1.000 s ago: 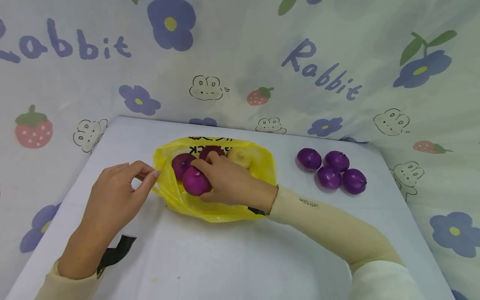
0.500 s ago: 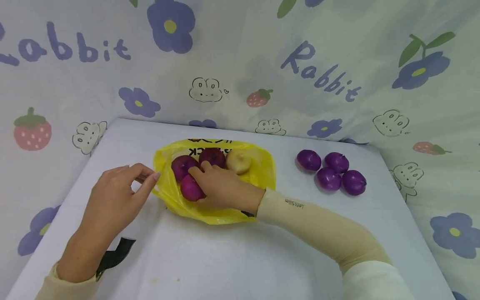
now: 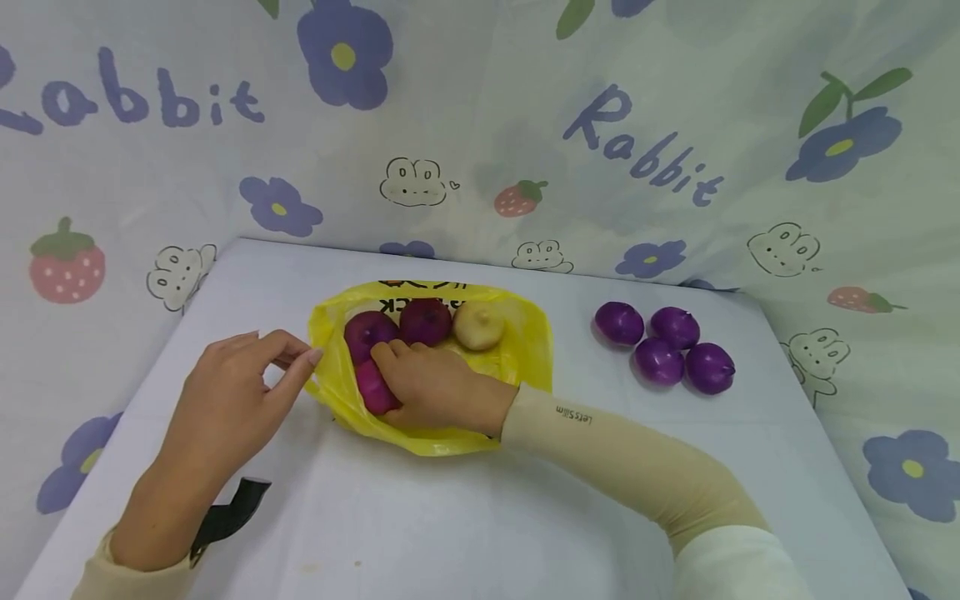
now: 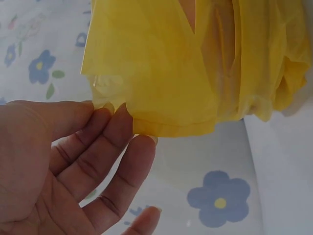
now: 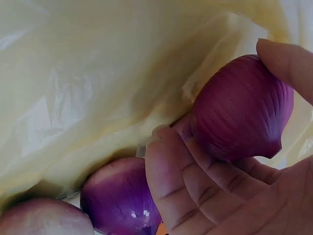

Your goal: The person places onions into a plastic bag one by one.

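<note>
Left hand (image 3: 225, 400) pinches left rim of yellow bag (image 3: 525, 354), thin crinkly plastic, likely to keep mouth open. Right hand (image 3: 435, 387) inside bag, fingers curled round red onion (image 3: 372, 389), smooth, round. Two more onions and pale one behind it. Four purple onions (image 3: 663, 343) right of bag, apart.

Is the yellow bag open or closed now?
Open: the left hand pinches the yellow bag rim, and onions show inside.

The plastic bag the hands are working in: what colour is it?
Yellow; the plastic bag shows best in the head view.
</note>
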The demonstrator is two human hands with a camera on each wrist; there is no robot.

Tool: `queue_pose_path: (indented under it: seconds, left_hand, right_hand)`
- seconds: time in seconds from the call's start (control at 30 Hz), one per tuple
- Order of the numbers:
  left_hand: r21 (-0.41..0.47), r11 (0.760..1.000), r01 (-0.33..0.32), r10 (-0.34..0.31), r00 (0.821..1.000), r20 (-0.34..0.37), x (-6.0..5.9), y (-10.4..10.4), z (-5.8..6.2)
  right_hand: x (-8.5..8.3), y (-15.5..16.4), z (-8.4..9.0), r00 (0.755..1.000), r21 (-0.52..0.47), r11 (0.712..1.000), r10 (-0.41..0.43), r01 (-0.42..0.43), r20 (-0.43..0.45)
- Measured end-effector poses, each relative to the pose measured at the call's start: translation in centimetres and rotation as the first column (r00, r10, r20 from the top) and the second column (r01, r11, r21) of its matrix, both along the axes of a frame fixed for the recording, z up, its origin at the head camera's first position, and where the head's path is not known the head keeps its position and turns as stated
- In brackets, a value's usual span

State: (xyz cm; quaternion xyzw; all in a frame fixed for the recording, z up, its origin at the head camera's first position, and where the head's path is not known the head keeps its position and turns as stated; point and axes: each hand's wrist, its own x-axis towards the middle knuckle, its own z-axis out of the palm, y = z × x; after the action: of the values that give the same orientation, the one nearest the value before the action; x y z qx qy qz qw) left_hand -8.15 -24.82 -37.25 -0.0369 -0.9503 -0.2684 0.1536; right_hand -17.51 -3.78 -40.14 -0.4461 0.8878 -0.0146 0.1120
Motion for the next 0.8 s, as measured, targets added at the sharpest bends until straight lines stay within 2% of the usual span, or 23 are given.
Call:
queue_pose_path:
  seconds: [0.17, 0.37, 0.67, 0.8]
  left_hand:
    - [0.001, 1.000, 0.004, -0.004, 1.000, -0.008, 0.1, 0.1, 0.1]
    - [-0.013, 1.000, 0.011, -0.012, 0.999, -0.044, 0.0, 0.0, 0.0]
    - [-0.020, 1.000, 0.023, -0.024, 0.998, -0.049, -0.1, -0.1, -0.2]
    - [-0.018, 1.000, 0.025, -0.026, 0.998, -0.051, -0.2, -0.1, -0.2]
  right_hand:
    - [0.0, 0.0, -0.4, 0.999, -0.045, 0.999, -0.004, 0.002, -0.048]
    - [-0.1, -0.1, -0.7, 0.998, -0.059, 0.998, -0.033, 0.030, -0.045]
    - [0.0, -0.3, -1.3, 0.996, -0.049, 0.996, -0.078, 0.076, -0.050]
    - [0.0, -0.3, -1.4, 0.995, -0.080, 0.994, -0.078, 0.073, -0.057]
